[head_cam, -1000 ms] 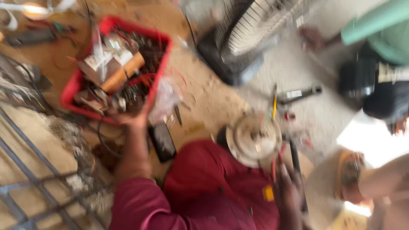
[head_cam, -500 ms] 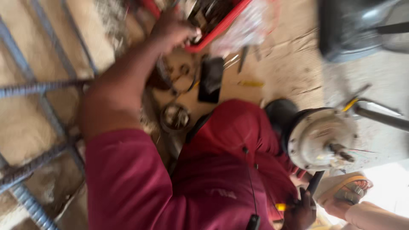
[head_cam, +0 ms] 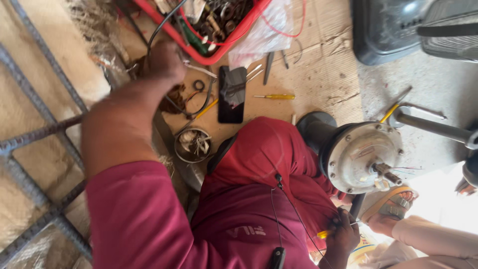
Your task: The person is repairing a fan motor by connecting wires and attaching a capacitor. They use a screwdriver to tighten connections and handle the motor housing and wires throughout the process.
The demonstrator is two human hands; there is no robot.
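Noting rebar [head_cam: 45, 132] crossing the frame at 9 o'clock, over sacking.

Tracking the left hand [head_cam: 164, 62] stretched out toward 11 o'clock, at the end of a red sleeve. Seeing only its blurred back, with fingers curled under; not being able to tell whether anything is gripped. Marking a black cable [head_cam: 152, 42] touching it at its 12 o'clock, and loose rings and wire just beside it at its 3 o'clock.

Logging a red crate [head_cam: 209, 59] of small parts at 12 o'clock, near that hand but apart from it. Placing a tin [head_cam: 193, 145] of scraps at 6 o'clock of the hand, against the red-clad knee. Finding a dark phone [head_cam: 231, 94] flat on the cardboard and a screwdriver [head_cam: 276, 96] at its 3 o'clock, well apart from both hands.

Spotting a motor [head_cam: 366, 157] at 3 o'clock of the knee, shaft pointing toward 4 o'clock, untouched by either hand.

Catching the right hand [head_cam: 343, 236] low at 5 o'clock, clenched round a thin yellow tool [head_cam: 324, 233] below the motor.

Judging the step as a left-hand reach into the clutter beside the crate, with the tool being kept ready near the motor. Reckoning that any pick-up there is calling for a look under the curled fingers and a route clear of the cable.
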